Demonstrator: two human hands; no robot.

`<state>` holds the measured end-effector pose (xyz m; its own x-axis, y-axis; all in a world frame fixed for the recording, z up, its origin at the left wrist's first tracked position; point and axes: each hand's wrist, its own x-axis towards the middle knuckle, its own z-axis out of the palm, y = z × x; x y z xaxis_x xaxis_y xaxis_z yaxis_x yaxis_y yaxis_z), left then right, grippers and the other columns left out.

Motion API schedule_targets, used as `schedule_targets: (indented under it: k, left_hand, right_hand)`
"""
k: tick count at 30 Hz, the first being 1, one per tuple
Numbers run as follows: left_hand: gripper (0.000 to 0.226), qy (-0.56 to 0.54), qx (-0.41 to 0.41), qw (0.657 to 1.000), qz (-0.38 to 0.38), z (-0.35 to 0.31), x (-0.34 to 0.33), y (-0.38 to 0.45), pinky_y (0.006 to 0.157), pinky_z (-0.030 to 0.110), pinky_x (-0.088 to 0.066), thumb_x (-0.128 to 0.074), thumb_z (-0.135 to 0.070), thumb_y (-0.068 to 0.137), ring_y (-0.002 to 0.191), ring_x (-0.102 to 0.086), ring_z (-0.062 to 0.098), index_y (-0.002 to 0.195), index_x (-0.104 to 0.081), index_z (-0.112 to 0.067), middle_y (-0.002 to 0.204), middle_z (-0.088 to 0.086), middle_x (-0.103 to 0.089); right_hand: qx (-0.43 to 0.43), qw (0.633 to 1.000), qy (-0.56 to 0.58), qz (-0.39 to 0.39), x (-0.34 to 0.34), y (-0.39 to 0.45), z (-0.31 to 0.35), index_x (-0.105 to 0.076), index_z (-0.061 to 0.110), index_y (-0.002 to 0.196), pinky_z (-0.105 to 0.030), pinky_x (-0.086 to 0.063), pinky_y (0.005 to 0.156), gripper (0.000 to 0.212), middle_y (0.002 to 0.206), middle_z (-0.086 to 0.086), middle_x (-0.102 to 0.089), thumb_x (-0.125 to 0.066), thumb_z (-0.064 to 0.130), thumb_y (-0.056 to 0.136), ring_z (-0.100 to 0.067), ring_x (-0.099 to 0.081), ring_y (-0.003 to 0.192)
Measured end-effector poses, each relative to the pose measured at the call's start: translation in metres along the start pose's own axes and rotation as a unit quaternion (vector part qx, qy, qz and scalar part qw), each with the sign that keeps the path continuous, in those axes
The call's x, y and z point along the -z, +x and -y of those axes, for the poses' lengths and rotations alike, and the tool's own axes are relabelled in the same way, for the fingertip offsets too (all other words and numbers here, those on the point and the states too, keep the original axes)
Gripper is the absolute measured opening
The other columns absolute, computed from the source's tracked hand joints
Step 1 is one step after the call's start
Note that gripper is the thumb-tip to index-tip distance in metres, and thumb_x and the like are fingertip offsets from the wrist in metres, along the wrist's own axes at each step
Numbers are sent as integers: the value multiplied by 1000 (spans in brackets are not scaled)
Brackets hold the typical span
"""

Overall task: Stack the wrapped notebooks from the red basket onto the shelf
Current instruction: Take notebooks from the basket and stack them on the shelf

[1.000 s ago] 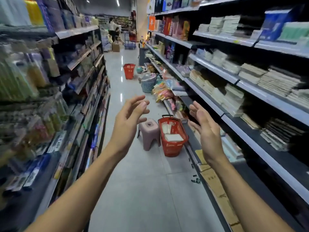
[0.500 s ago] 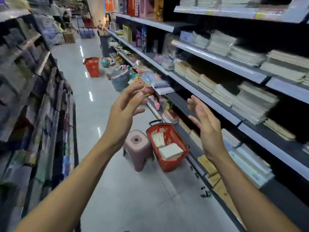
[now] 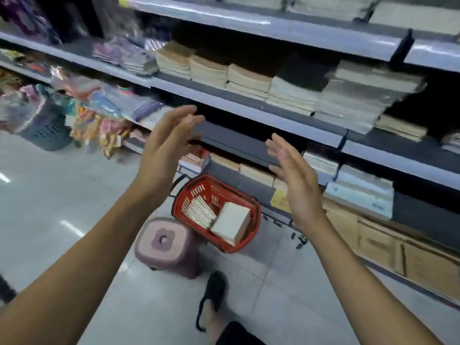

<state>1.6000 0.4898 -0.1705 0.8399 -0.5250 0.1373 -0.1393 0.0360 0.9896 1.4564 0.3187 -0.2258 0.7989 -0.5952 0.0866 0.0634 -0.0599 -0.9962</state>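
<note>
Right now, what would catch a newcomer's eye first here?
Two bare hands, the left hand and right hand, raised open and empty. Between and below them a red basket sits on the floor holding wrapped notebooks, beside a purple stool.

red basket (image 3: pixel 251 235), mauve stool (image 3: pixel 166 247), grey hamper (image 3: pixel 47 130)

Viewpoint: the single head camera sat at the person's head height.
Facing: forward and down, toward the shelf (image 3: pixel 249 113) and floor.
Nearness: both forearms filled the foreground; red basket (image 3: pixel 251 235) lay below.
</note>
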Motion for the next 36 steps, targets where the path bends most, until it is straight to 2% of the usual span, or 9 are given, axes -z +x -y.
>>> schedule_targets:
  k: [3,6,12,17,21,26,31,34,36]
  left_hand:
    - [26,2,31,998,45,47,12,60,94,39,-53,-53,-34,96,113,-65,24,120,-62,-29,123,-2,-69]
    - [28,9,55,994,90,84,28,112,101,47,-51,-54,-38,95,118,-63,29,121,-62,-30,127,2,-67]
    - [31,-2,98,983,156,122,55,194,105,56,-46,-56,-39,94,122,-58,39,123,-62,-27,129,10,-64]
    - [33,-22,116,968,222,176,64,250,100,48,-51,-59,-42,90,114,-63,30,120,-64,-29,125,5,-67]
    - [37,-57,139,945,291,256,75,291,98,43,-52,-59,-43,89,115,-64,28,121,-62,-26,130,8,-66]
    - [28,-66,155,916,364,378,94,322,96,37,-54,-50,-32,101,114,-65,26,126,-57,-23,132,6,-65]
    - [31,-104,155,900,394,486,104,321,99,43,-52,-48,-32,100,116,-63,29,128,-56,-21,133,10,-64]
    - [31,-111,161,897,395,547,100,310,99,42,-51,-49,-33,98,116,-63,26,126,-57,-22,133,10,-64]
    - [31,-107,169,896,397,585,97,298,98,41,-51,-52,-34,96,115,-65,24,125,-59,-24,131,7,-65]
  right_hand:
    - [-30,998,1,-51,-19,41,-40,-51,40,137,-44,-39,116,51,142,11,-58,-46,58,90,-4,-51,133]
    - [-59,994,-3,-91,-37,76,-72,-52,39,137,-44,-39,115,51,141,11,-59,-47,57,90,-4,-51,133]
    - [-110,982,-4,-153,-82,115,-100,-53,37,139,-45,-39,116,56,142,10,-59,-47,61,88,-3,-51,133]
    - [-119,973,-1,-198,-123,152,-148,-51,38,138,-46,-37,117,52,143,9,-58,-47,57,89,-4,-50,134]
    - [-109,949,-13,-296,-159,175,-215,-51,26,144,-46,-37,117,61,146,6,-56,-48,55,90,-6,-50,135]
    - [-120,914,-35,-386,-194,191,-313,-54,25,142,-45,-35,118,50,145,6,-56,-48,47,98,-7,-50,135]
    - [-139,892,-82,-422,-201,178,-418,-53,31,141,-44,-38,116,43,144,11,-57,-47,46,101,-3,-51,133]
    - [-145,892,-64,-424,-204,169,-478,-57,47,128,-48,-40,114,32,142,13,-58,-52,50,97,-10,-52,134]
    - [-148,890,-60,-427,-206,162,-513,-59,48,126,-46,-39,115,30,142,12,-58,-53,49,97,-8,-52,134]
